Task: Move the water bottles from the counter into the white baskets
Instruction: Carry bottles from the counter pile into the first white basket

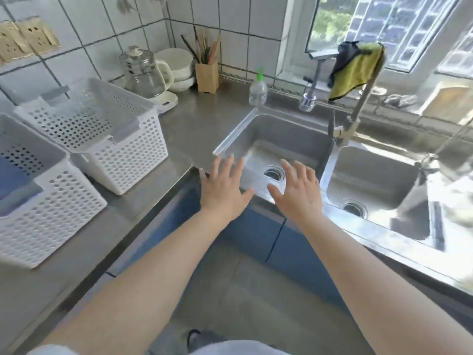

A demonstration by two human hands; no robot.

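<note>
Two white perforated baskets stand on the steel counter at the left: the far basket looks empty, and the near basket has something blue inside at its left. One clear bottle with a green cap stands on the counter behind the sink's back left corner. My left hand hovers with spread fingers over the counter's inner corner and the sink's front edge. Just right of it, my right hand is spread over the left sink basin. Both hands hold nothing.
A double steel sink fills the right, with a faucet and a yellow cloth hung on a pipe. A glass kettle, white bowls and a chopstick holder stand at the back wall.
</note>
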